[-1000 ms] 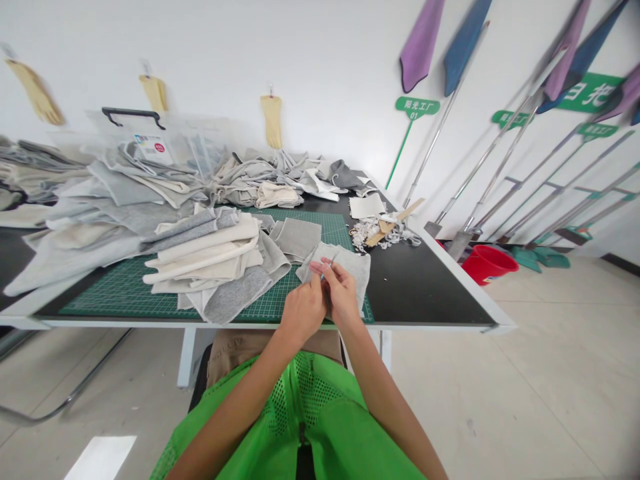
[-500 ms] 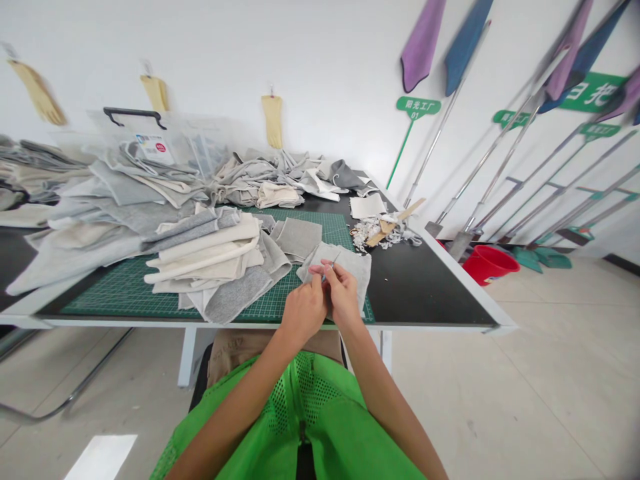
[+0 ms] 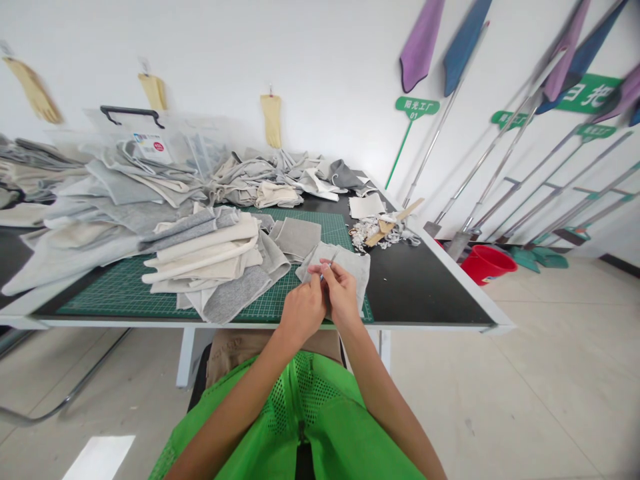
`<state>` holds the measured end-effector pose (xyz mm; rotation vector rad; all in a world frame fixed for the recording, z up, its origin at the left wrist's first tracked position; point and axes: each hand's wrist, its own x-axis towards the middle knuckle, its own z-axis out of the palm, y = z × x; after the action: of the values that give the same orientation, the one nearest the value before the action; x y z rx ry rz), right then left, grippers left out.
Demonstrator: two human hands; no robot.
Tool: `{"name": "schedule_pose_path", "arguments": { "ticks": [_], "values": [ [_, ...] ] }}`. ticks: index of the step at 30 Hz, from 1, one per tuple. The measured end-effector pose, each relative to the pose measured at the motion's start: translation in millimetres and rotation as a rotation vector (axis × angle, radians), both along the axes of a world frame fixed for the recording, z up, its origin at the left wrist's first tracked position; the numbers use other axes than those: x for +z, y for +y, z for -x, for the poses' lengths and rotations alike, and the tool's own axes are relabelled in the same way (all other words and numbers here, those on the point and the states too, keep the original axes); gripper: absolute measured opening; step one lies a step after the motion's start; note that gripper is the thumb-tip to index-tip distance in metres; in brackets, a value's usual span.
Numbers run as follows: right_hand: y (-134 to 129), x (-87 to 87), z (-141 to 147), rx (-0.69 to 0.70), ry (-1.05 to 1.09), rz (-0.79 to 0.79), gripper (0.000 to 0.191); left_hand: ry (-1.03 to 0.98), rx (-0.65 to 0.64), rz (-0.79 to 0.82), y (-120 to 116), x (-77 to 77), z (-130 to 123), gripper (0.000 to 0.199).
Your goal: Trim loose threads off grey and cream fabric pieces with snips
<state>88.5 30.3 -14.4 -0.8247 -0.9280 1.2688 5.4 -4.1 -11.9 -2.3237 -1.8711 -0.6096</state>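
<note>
My left hand (image 3: pixel 303 307) and my right hand (image 3: pixel 343 291) meet over a light grey square of cloth (image 3: pixel 354 268) near the table's front edge. The fingers of both are closed in a pinch, thumbs close together. A thin pointed metal tool (image 3: pixel 333 256) pokes out from my right fingertips; its kind is too small to tell. Whatever my left fingers pinch is hidden. Beyond my left hand lie darker grey cloth squares (image 3: pixel 296 239), beside a stack of folded cream and grey cloths (image 3: pixel 210 257). A green cutting mat (image 3: pixel 120 290) is beneath them.
Heaps of grey cloth (image 3: pixel 105 200) cover the left side, by a clear plastic box (image 3: pixel 150 143). Scraps (image 3: pixel 357 235) and a wooden strip (image 3: pixel 395 223) lie at right on the black table (image 3: pixel 430 287). A red bucket (image 3: pixel 487 265) and mops stand beyond.
Both hands stay pinched together over the same cloth, with only slight finger movement. The whole view has shifted a little; nothing else has visibly moved.
</note>
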Motion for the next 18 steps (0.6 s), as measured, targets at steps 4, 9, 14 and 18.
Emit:
{"name": "schedule_pose_path", "arguments": {
  "ticks": [4, 9, 14, 18],
  "values": [
    [-0.1, 0.7, 0.3, -0.013, 0.001, 0.019, 0.031, -0.002, -0.006, 0.006, -0.1, -0.1, -0.3, 0.020],
    [0.5, -0.8, 0.2, 0.004, 0.007, -0.011, 0.033, -0.004, -0.002, -0.001, 1.0, 0.0, -0.2, 0.019],
    [0.7, -2.4, 0.1, -0.018, 0.016, -0.008, 0.037, -0.003, -0.007, -0.003, 0.0, 0.4, 0.0, 0.020],
    [0.7, -1.7, 0.4, -0.001, 0.020, 0.001, 0.034, -0.004, -0.001, -0.006, -0.7, -0.2, -0.6, 0.019]
  ]
}}
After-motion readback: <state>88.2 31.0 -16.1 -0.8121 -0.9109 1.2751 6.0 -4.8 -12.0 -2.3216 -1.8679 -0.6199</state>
